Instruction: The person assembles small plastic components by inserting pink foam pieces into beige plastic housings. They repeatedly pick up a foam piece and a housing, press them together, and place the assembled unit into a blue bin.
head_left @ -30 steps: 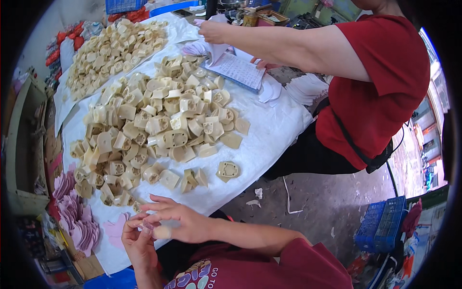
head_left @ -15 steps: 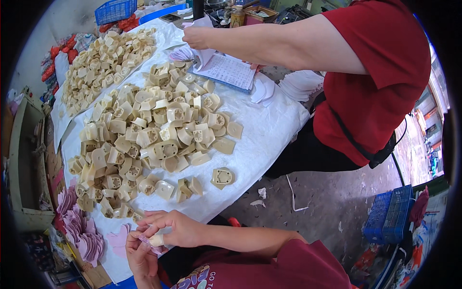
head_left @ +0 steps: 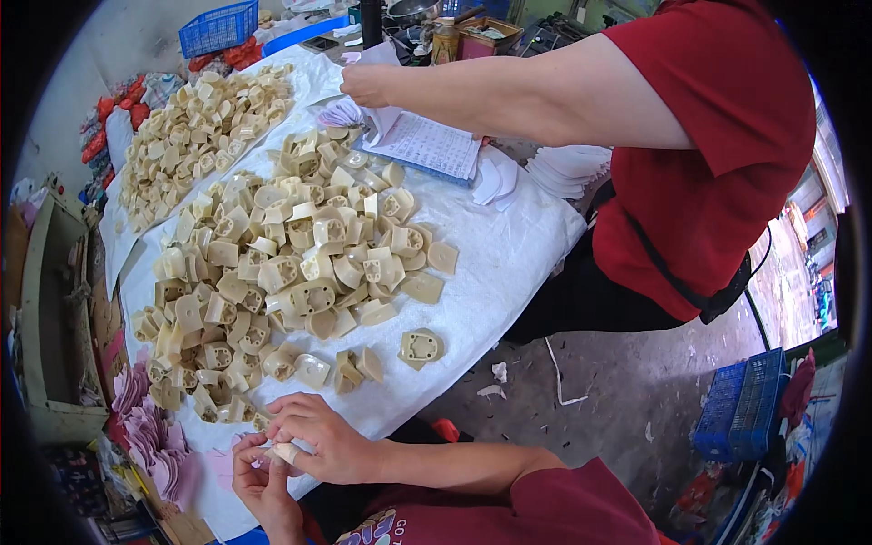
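Observation:
At the near table edge my left hand (head_left: 263, 486) and my right hand (head_left: 327, 445) meet, fingers curled in a pinch. Between the fingertips is a small pale piece (head_left: 273, 450), mostly covered by the fingers; its kind is unclear. A cream-coloured patch shows at my right thumb, perhaps a wrapping. Just beyond my hands lies a large heap of cream plastic parts (head_left: 291, 295), hollow with screw holes. One such part (head_left: 421, 347) sits apart, to the right. Pink cut sheets (head_left: 154, 450) are piled left of my hands.
Across the table a person in a red shirt (head_left: 718, 163) reaches over a written sheet on a board (head_left: 431, 145). White cut pieces (head_left: 568, 165) lie by them. A second heap (head_left: 204, 136) fills the far left. Blue crates (head_left: 740, 404) stand at right.
A pink piece that showed between my fingers is now mostly hidden, with only a pale bit visible. My hands stay together. The view has shifted slightly.

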